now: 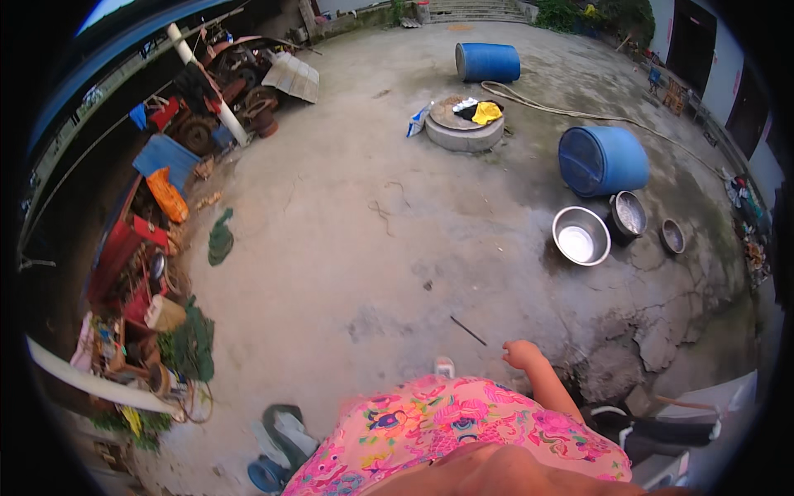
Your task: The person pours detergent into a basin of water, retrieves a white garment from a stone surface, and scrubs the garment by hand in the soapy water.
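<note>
My right hand (524, 355) hangs over the concrete ground on the right of my body, its fingers loosely curled. I see no object in it, but the palm is hidden. A thin dark stick (468, 330) lies on the ground just left of its fingertips, apart from them. My left hand is out of view. Below me spreads the pink flowered garment (462, 415) that I wear, with the tip of one light shoe (444, 367) showing past its hem. Ahead to the right stand a shiny metal basin (581, 237), a dark pot (628, 214) and a small bowl (672, 236).
Two blue plastic barrels (605, 161) (489, 62) lie on their sides. A round concrete cover (462, 133) carries cloths. A hose (595, 115) crosses the yard. Broken concrete (611, 372) lies right of my hand. Clutter and a red metal box (118, 257) line the left side.
</note>
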Motion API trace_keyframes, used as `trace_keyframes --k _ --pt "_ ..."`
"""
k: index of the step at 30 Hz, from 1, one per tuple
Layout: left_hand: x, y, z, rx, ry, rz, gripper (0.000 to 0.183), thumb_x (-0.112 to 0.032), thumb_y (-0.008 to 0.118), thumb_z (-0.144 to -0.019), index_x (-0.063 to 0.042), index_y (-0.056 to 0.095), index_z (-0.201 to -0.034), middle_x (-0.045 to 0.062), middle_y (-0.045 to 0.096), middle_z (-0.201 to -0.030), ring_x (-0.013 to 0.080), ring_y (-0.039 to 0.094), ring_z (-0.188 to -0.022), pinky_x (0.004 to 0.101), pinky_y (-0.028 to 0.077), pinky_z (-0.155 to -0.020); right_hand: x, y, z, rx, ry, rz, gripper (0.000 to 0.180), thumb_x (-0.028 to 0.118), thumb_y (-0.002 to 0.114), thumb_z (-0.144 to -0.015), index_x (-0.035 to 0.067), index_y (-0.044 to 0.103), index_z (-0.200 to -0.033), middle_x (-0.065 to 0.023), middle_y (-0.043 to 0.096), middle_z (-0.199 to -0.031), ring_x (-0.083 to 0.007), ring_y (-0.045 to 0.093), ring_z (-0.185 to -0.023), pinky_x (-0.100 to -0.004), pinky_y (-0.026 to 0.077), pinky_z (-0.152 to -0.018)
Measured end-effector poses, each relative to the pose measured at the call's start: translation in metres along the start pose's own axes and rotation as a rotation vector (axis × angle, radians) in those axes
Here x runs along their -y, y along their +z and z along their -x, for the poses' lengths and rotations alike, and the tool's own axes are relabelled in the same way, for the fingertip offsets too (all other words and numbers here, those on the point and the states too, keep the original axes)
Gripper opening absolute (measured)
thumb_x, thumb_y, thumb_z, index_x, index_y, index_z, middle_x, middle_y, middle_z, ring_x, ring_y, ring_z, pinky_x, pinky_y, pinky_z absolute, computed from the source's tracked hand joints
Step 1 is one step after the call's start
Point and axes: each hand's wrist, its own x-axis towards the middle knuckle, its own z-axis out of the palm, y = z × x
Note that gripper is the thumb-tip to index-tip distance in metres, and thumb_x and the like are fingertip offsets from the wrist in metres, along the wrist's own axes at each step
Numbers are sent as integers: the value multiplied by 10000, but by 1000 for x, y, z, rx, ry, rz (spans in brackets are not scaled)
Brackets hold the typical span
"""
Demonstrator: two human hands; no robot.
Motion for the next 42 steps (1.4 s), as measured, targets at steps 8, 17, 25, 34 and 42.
trace_keyframes --k 8,17,25,34,42 --pt "-29 -60 -150 26 -187 124 331 -319 483 -970 -39 636 -880 50 619 -726 181 589 -629 352 532 -673 122 -108 -216 48 -295 -213 349 280 601 -867 91 645 -1158 -187 670 -1087 -384 631 -991 -459 501 -863" --pt "-68 -104 -351 195 -147 -191 254 -254 523 -933 -43 655 -880 74 651 -777 196 619 -657 357 525 -643 7 -66 -333 61 135 -238 310 284 551 -856 36 718 -935 -206 687 -997 -371 644 -979 -449 502 -878" --pt "-284 -186 -613 24 -76 157 207 -212 544 -924 -45 665 -906 86 675 -831 184 640 -673 329 512 -600 -108 -28 -318 317 -224 104 209 255 586 -875 66 666 -914 -97 695 -842 -274 668 -799 -404 538 -728" --pt "-504 -157 -734 152 69 193 271 -257 513 -972 -36 623 -1084 86 683 -838 133 651 -723 278 502 -607 -102 -81 -511 93 632 -734 301 254 635 -844 50 615 -1064 -152 658 -1020 -313 650 -894 -430 532 -737" --pt "-578 -196 -771 362 44 -313 315 -310 539 -956 -38 650 -1068 80 718 -915 151 683 -777 296 525 -641 -155 -263 -782 -364 460 -440 344 272 594 -872 55 652 -1133 -146 715 -914 -329 669 -929 -424 519 -857"
